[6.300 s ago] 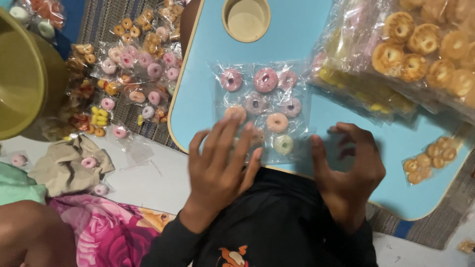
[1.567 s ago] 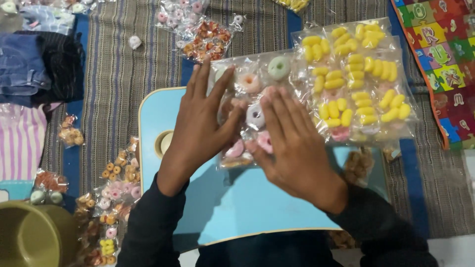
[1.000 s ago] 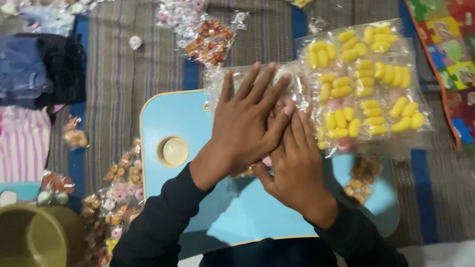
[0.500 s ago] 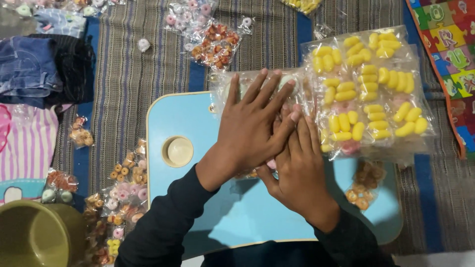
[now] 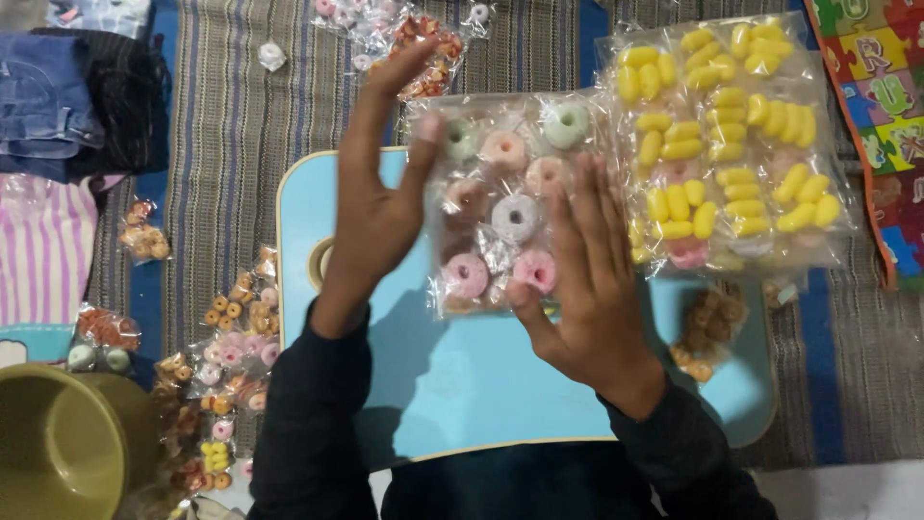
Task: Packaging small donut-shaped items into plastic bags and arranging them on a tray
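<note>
A clear plastic sheet of ring-shaped sweets (image 5: 505,207), pink, white and green, lies on a small light-blue table (image 5: 462,385). My left hand (image 5: 380,197) is raised on edge at the sheet's left side, fingers spread, thumb tip touching the plastic. My right hand (image 5: 587,279) lies flat with its palm on the sheet's right lower part, fingers pointing away from me. Neither hand grips anything.
A larger pack of yellow sweets (image 5: 727,144) lies right of the sheet. Small sweet packets (image 5: 226,337) litter the striped mat on the left, more of them (image 5: 414,43) at the top. An olive bowl (image 5: 58,443) sits lower left, folded clothes (image 5: 67,87) upper left, a colourful puzzle mat (image 5: 881,106) right.
My left hand has lifted off the sheet and moved to its left edge, uncovering the ring sweets. My right hand has spread flat on the sheet's right part.
</note>
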